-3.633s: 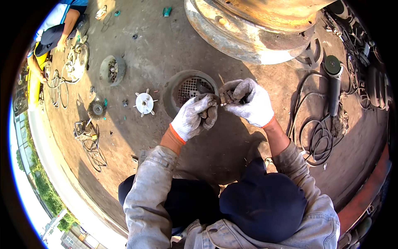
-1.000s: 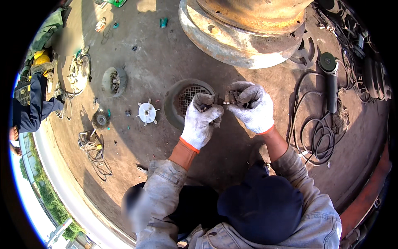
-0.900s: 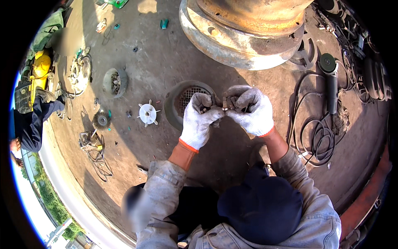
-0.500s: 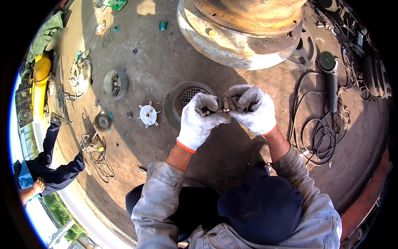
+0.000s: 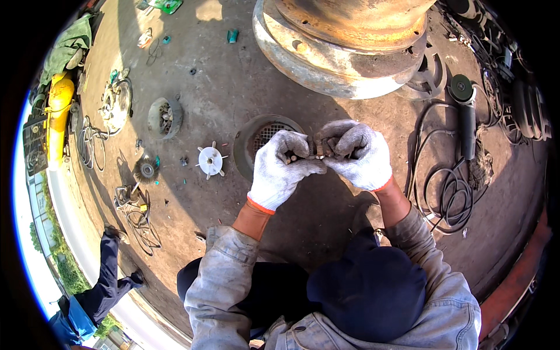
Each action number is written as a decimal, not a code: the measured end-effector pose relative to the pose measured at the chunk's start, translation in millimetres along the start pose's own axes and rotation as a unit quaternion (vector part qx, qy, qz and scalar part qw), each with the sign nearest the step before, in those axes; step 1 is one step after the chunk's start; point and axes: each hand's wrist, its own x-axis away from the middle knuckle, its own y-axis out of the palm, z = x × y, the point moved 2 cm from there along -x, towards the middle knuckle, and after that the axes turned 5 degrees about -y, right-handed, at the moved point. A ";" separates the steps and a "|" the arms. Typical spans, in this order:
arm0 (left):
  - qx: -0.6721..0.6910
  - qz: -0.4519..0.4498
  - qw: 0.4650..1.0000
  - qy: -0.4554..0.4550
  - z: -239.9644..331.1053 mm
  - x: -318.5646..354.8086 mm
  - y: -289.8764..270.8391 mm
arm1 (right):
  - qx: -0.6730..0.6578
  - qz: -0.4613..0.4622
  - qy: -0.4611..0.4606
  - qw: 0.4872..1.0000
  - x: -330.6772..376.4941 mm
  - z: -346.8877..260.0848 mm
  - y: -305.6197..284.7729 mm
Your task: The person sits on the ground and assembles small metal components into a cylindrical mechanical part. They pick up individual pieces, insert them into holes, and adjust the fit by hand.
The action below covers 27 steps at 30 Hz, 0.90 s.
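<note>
By the right edge of the mesh-bottomed ring (image 5: 242,157), my left hand (image 5: 276,172) is stretching its thumb nearer my right hand (image 5: 363,154) than a second ago, leaving both hands' curled fingers holding small brown pieces (image 5: 319,151) close together.

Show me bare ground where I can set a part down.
Free: between the small tub and the big rusty wheel rim; a narrow strip between the right hand and the coiled cables. Crowded: around those cables, the grinder and, far left, the yellow cylinder.
</note>
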 end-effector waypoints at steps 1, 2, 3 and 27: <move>-0.002 0.000 1.000 0.001 1.0 0.1 0.0 | 0.000 0.002 -0.002 1.000 0.2 0.7 0.2; -0.005 0.000 1.000 0.003 2.0 0.2 0.0 | -0.001 0.003 -0.004 1.000 0.2 1.1 0.4; -0.007 0.000 1.000 0.004 2.5 0.3 -0.2 | 0.007 -0.002 -0.003 1.000 0.0 1.0 0.5; 0.505 -0.084 0.829 -0.226 18.2 57.1 -76.4 | -0.027 -0.073 0.010 0.997 -20.3 -5.9 58.3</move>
